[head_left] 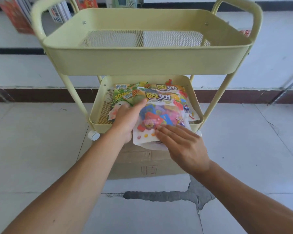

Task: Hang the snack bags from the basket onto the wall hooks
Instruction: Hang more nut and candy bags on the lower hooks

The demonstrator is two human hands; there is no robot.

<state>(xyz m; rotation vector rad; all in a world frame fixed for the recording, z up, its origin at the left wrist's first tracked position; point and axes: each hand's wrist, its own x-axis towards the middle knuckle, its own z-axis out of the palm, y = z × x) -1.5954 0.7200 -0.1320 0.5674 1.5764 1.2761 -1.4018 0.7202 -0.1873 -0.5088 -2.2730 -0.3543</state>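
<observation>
Several colourful snack bags lie piled in the lower basket (pixel 197 114) of a pale yellow cart. The top snack bag (pixel 161 114), clear with bright candies inside, sticks out over the basket's front rim. My left hand (pixel 128 119) grips its left edge, thumb on top near the label. My right hand (pixel 181 143) lies on the bag's lower right part with straight fingers. A green snack bag (pixel 121 97) lies under it on the left. No wall hooks are in view.
The cart's upper basket (pixel 142 63) stands empty above the lower one, overhanging it. A cardboard box (pixel 142 164) sits on the floor under my hands. A white caster (pixel 93 135) shows at the cart's left. Packaged goods hang at the top left.
</observation>
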